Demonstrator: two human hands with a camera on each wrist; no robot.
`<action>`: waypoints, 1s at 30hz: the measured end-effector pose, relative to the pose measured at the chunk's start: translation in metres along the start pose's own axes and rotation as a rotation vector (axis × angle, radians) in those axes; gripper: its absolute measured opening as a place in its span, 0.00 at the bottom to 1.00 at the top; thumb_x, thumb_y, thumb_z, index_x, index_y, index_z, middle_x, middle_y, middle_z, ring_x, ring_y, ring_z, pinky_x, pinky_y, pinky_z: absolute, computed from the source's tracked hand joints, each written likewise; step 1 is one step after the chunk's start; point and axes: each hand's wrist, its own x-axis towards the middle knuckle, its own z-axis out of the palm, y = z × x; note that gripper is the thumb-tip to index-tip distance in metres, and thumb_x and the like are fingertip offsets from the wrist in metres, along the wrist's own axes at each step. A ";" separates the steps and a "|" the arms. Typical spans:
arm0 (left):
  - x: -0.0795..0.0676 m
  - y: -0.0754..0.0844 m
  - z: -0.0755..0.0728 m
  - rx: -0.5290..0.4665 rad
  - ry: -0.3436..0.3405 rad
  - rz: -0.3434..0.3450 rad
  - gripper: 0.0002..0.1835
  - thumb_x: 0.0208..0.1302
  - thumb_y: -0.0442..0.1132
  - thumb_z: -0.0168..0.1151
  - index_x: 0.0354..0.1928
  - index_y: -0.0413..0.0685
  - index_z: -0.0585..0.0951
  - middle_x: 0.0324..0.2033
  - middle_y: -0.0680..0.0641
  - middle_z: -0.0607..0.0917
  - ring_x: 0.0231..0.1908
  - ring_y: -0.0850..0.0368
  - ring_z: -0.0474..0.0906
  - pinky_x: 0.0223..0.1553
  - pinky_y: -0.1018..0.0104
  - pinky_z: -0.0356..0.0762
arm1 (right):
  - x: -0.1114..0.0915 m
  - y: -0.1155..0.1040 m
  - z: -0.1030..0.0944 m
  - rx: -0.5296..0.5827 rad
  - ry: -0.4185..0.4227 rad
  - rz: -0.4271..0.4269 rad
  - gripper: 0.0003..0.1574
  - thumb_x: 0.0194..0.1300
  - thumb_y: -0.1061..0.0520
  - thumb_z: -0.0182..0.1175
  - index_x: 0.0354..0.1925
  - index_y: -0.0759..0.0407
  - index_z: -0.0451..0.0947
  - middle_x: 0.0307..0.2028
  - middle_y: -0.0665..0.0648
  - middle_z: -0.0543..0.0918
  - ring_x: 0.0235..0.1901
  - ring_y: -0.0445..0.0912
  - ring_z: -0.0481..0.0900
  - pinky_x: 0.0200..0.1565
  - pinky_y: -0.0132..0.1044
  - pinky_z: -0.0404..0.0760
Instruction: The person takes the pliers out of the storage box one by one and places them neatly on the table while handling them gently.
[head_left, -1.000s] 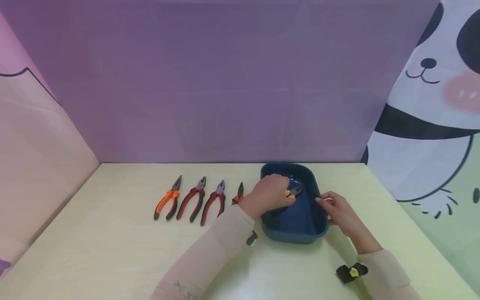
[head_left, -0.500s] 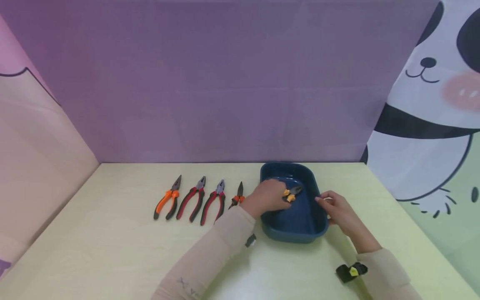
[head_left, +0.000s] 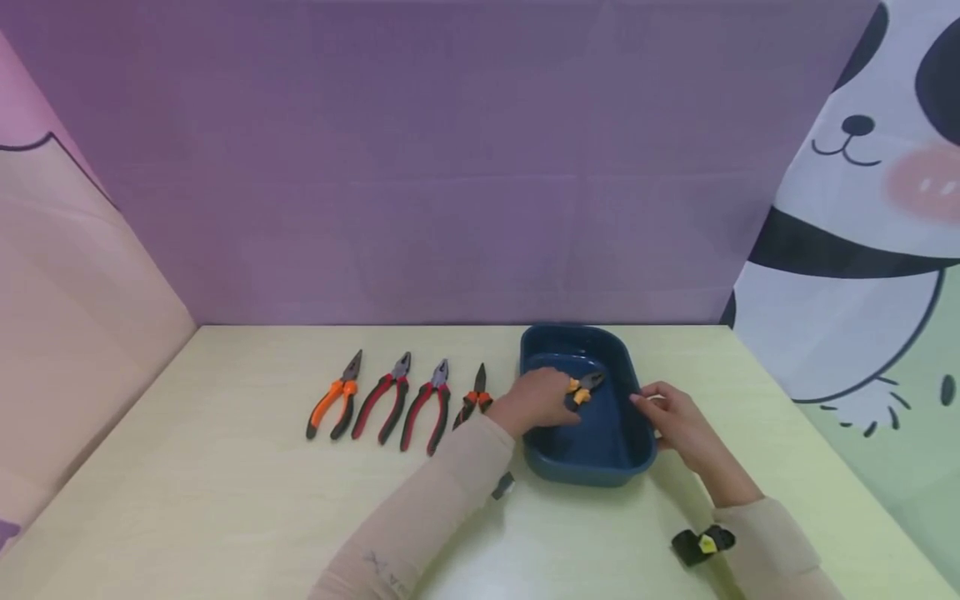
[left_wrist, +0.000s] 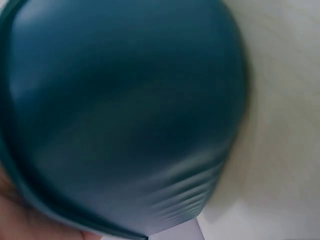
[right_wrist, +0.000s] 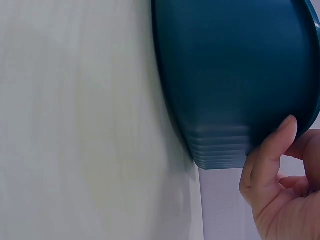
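My left hand (head_left: 542, 398) reaches over the near-left wall of a dark blue plastic bin (head_left: 588, 477). Inside the bin lies a pair of pliers (head_left: 591, 382) with yellow-and-black handles, its head pointing to the far right. The hand is beside the handles, hiding their ends, and its fingertips are mostly out of sight. In the left wrist view the outer wall of the bin (left_wrist: 125, 100) fills most of the picture, with part of that hand (left_wrist: 30, 220) beyond the rim. My right hand (right_wrist: 280, 185) pinches the bin's right rim, a finger against the outer wall.
Left of the bin lies a row of pliers on the pale table (head_left: 187, 483): orange-and-black long-nose pliers (head_left: 345, 392), two red-and-black pairs (head_left: 393, 387) and black-and-orange pliers (head_left: 478, 392) partly behind my left sleeve. A purple backdrop (head_left: 465, 167) stands at the table's far edge.
My left hand has drawn back toward me and slightly left, uncovering more of the yellow-and-black handles. Those pliers stay put in the bin. My right hand keeps its place on the rim.
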 end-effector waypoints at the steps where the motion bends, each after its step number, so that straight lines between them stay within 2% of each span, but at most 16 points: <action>1: 0.001 0.000 0.002 0.005 -0.002 -0.003 0.17 0.54 0.54 0.68 0.24 0.50 0.76 0.24 0.55 0.75 0.28 0.61 0.70 0.30 0.68 0.69 | 0.000 0.000 0.000 -0.003 0.001 0.000 0.18 0.72 0.56 0.49 0.47 0.72 0.62 0.28 0.50 0.80 0.23 0.39 0.77 0.22 0.39 0.79; 6: 0.003 0.002 0.007 0.031 -0.005 -0.022 0.17 0.52 0.54 0.69 0.25 0.50 0.77 0.27 0.54 0.76 0.30 0.60 0.70 0.33 0.67 0.70 | -0.001 -0.001 0.001 -0.020 0.005 -0.001 0.18 0.72 0.55 0.50 0.47 0.71 0.63 0.29 0.51 0.80 0.24 0.39 0.77 0.22 0.39 0.79; 15: 0.007 0.005 0.009 0.013 -0.037 -0.080 0.15 0.52 0.53 0.70 0.30 0.49 0.81 0.28 0.55 0.76 0.31 0.60 0.70 0.35 0.67 0.69 | -0.002 -0.002 0.000 -0.021 0.005 -0.015 0.18 0.72 0.55 0.50 0.46 0.71 0.63 0.28 0.51 0.80 0.24 0.39 0.77 0.22 0.40 0.79; 24: 0.008 0.009 0.012 0.012 -0.016 -0.132 0.14 0.52 0.51 0.70 0.32 0.49 0.81 0.26 0.55 0.78 0.26 0.61 0.71 0.31 0.68 0.71 | 0.000 0.000 -0.001 -0.028 0.009 -0.007 0.18 0.71 0.55 0.50 0.47 0.70 0.63 0.29 0.52 0.80 0.25 0.39 0.78 0.23 0.40 0.80; 30: 0.012 0.012 0.017 0.044 -0.013 -0.182 0.14 0.53 0.52 0.69 0.32 0.50 0.82 0.28 0.54 0.79 0.28 0.60 0.72 0.29 0.67 0.72 | 0.000 0.000 -0.002 -0.036 0.011 -0.009 0.18 0.72 0.54 0.50 0.47 0.70 0.63 0.29 0.52 0.80 0.25 0.39 0.77 0.23 0.40 0.79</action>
